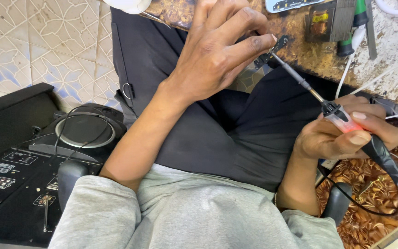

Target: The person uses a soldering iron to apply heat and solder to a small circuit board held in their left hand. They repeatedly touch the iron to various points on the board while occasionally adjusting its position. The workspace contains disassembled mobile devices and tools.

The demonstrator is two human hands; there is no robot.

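My left hand (pixel 217 50) is raised over my lap and pinches a small dark circuit board (pixel 272 51) between thumb and fingers. My right hand (pixel 346 136) grips a soldering iron (pixel 346 122) by its clear red-glowing handle. Its thin metal tip reaches up and left and touches the little board. A black cord runs from the iron's handle down to the right.
A worn brown workbench (pixel 309 55) lies ahead with a small transformer (pixel 321 20), a green-handled screwdriver (pixel 353 27) and white wires (pixel 369 69). A black speaker unit (pixel 33 161) with cables sits on the tiled floor at left. My dark trousers fill the middle.
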